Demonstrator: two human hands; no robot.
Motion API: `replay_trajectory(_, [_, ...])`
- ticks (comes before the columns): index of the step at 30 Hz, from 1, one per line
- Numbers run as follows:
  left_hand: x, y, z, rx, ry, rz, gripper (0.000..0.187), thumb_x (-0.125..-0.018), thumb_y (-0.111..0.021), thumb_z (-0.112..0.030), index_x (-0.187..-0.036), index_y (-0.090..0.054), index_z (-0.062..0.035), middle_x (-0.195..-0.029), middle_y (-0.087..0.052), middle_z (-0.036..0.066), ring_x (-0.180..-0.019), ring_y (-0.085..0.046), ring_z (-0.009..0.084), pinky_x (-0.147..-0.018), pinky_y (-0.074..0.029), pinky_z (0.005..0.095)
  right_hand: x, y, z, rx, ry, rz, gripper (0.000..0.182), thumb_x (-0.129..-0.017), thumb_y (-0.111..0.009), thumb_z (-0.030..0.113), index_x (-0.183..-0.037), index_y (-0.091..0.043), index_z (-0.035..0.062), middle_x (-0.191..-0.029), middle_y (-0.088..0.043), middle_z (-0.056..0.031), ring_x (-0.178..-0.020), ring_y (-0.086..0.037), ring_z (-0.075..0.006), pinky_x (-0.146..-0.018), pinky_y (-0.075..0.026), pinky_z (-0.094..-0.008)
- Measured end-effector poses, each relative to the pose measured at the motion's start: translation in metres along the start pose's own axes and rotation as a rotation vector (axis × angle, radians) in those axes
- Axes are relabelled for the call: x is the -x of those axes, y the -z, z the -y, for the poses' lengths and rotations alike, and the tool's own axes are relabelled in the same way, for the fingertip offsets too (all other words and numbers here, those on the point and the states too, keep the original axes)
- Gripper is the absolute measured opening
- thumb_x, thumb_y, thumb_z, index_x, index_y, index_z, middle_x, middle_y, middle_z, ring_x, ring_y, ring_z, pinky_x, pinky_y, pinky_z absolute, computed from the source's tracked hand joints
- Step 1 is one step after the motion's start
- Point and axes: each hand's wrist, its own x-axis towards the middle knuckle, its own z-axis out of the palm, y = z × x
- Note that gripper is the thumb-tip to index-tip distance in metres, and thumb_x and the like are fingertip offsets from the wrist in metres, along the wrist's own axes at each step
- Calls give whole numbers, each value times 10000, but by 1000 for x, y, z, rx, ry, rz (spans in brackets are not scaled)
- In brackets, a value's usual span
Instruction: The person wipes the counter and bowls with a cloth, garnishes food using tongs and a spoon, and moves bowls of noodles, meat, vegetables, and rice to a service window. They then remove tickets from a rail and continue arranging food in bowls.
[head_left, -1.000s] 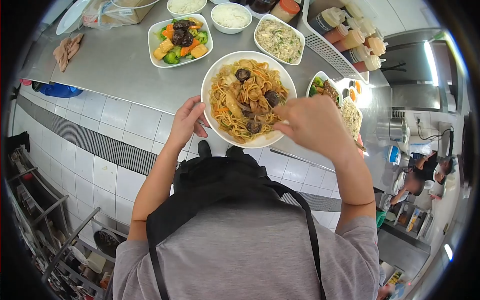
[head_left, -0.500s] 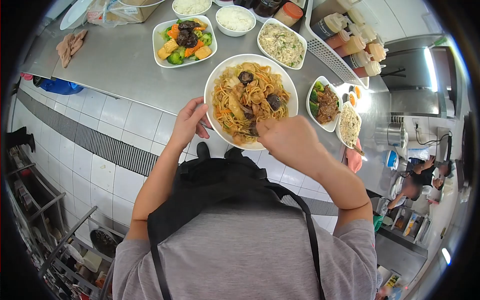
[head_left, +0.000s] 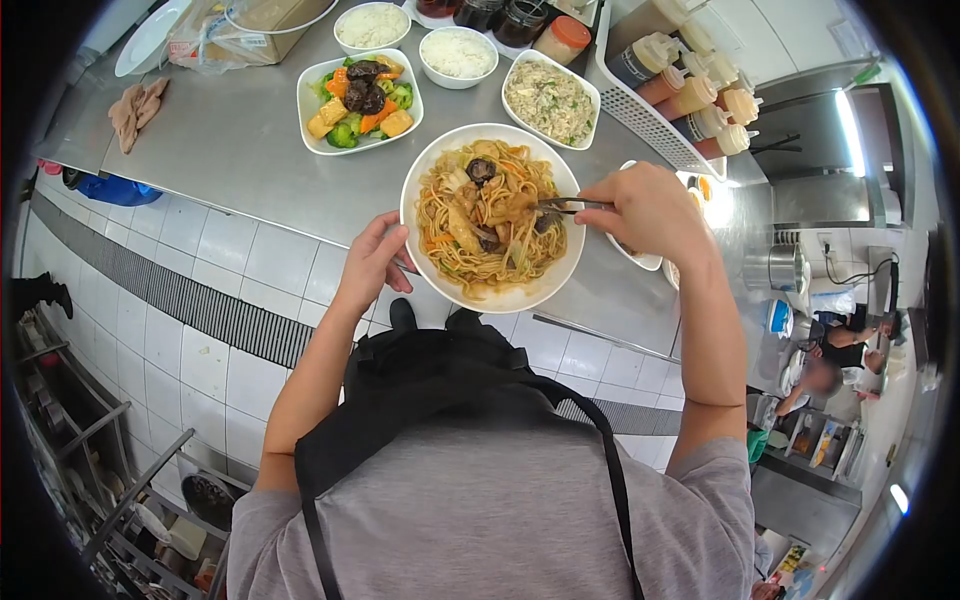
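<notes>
A large white bowl of noodles with mushroom and meat pieces is at the counter's front edge. My left hand is at the bowl's left rim, thumb against the outside and fingers partly below; whether they grip it is hard to see. My right hand, to the right of the bowl, pinches dark metal tweezers. Their tips touch a piece of meat on top of the noodles.
Behind stand a vegetable dish, two rice bowls and a fried rice dish. A white basket of sauce bottles is at the right. A cloth lies left. Another person is at far right.
My right hand has moved up and right from the bowl's lower edge, and the tweezers now show. The meat and noodles lie differently. The view has shifted slightly.
</notes>
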Motion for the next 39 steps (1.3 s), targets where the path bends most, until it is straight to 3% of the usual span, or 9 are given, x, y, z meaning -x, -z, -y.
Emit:
replay_trajectory(7, [1, -2, -1, 0, -5, -10, 461, -856, -482, -292, -1188, -384, 13, -600, -548, 66, -370, -514, 125, -338, -389, 179, -1, -2, -7, -80, -34, -22, 277, -689, -653, 319, -828, -659, 80, -597, -574, -122, -571, -551, -276, -536, -421, -354])
replay_trajectory(12, [1, -2, -1, -12, -1, -9, 463, -856, -479, -288, -1187, -381, 20, -603, -549, 70, -370, -513, 126, -338, -395, 183, -4, 3, -6, 28, -158, -3, 272, -717, -619, 335, -742, -637, 65, -625, -585, -126, -649, -574, -295, -593, -449, -388])
replay_trajectory(15, [0, -2, -2, -14, 1, -16, 461, -856, -480, -288, -1184, -384, 21, -604, -550, 73, -371, -513, 128, -339, -399, 185, 1, -1, -6, 79, -135, -139, 264, -712, -624, 330, -733, -630, 67, -605, -579, -118, -634, -572, -292, -579, -450, -384])
replay_trajectory(19, [2, -4, -3, -2, 0, -23, 450, -856, -480, -290, -1176, -394, 14, -607, -550, 78, -372, -514, 129, -342, -407, 187, 10, 1, 7, -27, -100, -76, 253, -715, -617, 325, -741, -629, 73, -605, -580, -111, -635, -575, -283, -571, -450, -381])
replay_trajectory(22, [1, -3, -2, -6, -3, -18, 441, -857, -478, -289, -1172, -400, 10, -611, -550, 84, -372, -515, 132, -343, -411, 190, 11, -16, 10, 26, -80, 4, 254, -719, -607, 329, -768, -633, 81, -616, -580, -102, -634, -580, -272, -562, -452, -375])
replay_trajectory(25, [1, -2, -1, 5, 0, -18, 438, -857, -479, -288, -1170, -403, 9, -619, -556, 91, -374, -519, 136, -342, -408, 190, 29, -8, 21, -49, -39, -81, 248, -731, -589, 326, -778, -632, 86, -634, -583, -88, -630, -585, -260, -557, -458, -365])
replay_trajectory(28, [1, -4, -1, -39, -1, -52, 383, -855, -462, -293, -1133, -461, -29, -616, -508, 46, -364, -503, 123, -337, -428, 203, 39, -21, 25, 4, -35, 28, 287, -733, -599, 341, -904, -625, 111, -668, -587, -44, -632, -577, -236, -551, -448, -352])
replay_trajectory(31, [0, -4, 0, -50, -13, -50, 387, -854, -462, -296, -1134, -460, -29, -618, -504, 43, -366, -505, 122, -333, -426, 202, 31, -45, 39, -28, -20, 64, 217, -736, -570, 288, -706, -599, 75, -688, -600, -68, -634, -593, -253, -555, -462, -366])
replay_trajectory(39, [1, -3, -2, -26, -1, -29, 450, -853, -481, -301, -1165, -410, 16, -624, -563, 94, -383, -525, 142, -353, -409, 196, 49, 0, 44, -47, 31, 44, 265, -721, -585, 322, -732, -597, 58, -689, -587, -81, -637, -588, -257, -543, -451, -357])
